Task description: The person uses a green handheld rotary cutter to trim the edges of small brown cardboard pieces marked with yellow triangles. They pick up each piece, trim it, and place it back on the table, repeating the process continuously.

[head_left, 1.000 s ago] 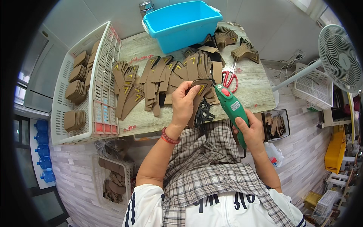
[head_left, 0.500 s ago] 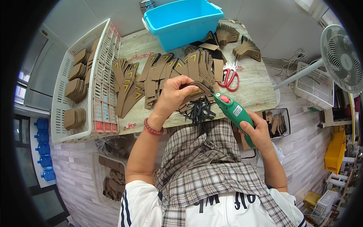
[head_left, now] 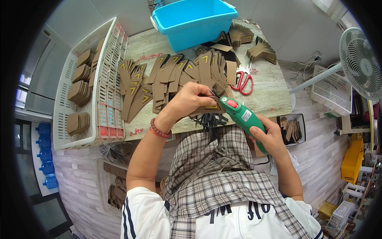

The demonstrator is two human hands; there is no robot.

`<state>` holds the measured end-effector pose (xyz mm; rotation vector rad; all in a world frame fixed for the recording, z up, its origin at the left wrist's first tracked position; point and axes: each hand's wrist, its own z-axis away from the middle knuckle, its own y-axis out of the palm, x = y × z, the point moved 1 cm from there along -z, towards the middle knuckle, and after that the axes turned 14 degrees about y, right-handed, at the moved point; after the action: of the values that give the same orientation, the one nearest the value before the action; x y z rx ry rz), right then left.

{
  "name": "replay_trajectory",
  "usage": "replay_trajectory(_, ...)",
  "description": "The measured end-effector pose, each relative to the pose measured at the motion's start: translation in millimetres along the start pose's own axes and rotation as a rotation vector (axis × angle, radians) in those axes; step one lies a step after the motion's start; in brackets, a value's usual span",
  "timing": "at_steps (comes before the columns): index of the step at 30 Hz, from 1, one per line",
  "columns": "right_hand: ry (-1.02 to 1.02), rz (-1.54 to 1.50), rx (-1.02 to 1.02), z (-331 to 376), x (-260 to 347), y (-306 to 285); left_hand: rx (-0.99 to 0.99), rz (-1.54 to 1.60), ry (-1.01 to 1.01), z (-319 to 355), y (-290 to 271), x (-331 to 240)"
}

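The brown flap with a yellow chevron [head_left: 213, 108] was held just above the table's near edge, its long axis running roughly left to right and its chevron end pointing right. Thumb and fingers of the left hand [head_left: 187, 98] pinched it, covering much of its length. The right hand [head_left: 267, 137] had its fingers wrapped round a green handheld power tool [head_left: 243, 114], thumb laid along the body. That tool slanted, butt toward the lower right, nose toward the upper left and right at the flap's end; whether they touched could not be told.

Tangled black strips [head_left: 211, 122] lay under the flap. Beyond the left hand, fanned brown flaps [head_left: 163, 75] crowded the tabletop [head_left: 268, 93]. Red-handled scissors [head_left: 242, 82] lay past the tool's nose, blades pointing away, with a blue tub [head_left: 199, 34] behind.
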<state>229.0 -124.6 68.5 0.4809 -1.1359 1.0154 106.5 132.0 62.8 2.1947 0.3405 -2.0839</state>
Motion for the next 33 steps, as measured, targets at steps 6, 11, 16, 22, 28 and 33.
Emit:
replay_trajectory(6,0.018,-0.061,-0.070,-8,-5,1,-0.317,-0.045,-0.068,17,-50,6)
replay_trajectory(11,0.037,-0.059,-0.093,-6,-15,-7,-0.750,-1.040,0.213,39,-151,41)
replay_trajectory(16,0.096,-0.079,-0.169,-15,-23,4,-0.708,-1.224,0.244,-50,-65,82)
replay_trajectory(22,0.083,-0.154,-0.203,-20,-29,8,-0.868,-1.062,0.214,-111,-17,109)
replay_trajectory(28,0.045,-0.194,-0.243,-20,-26,14,-0.925,-0.233,0.525,-93,1,76)
replay_trajectory(33,-0.025,-0.178,-0.269,-14,-21,20,-0.838,0.480,0.381,-46,39,37)
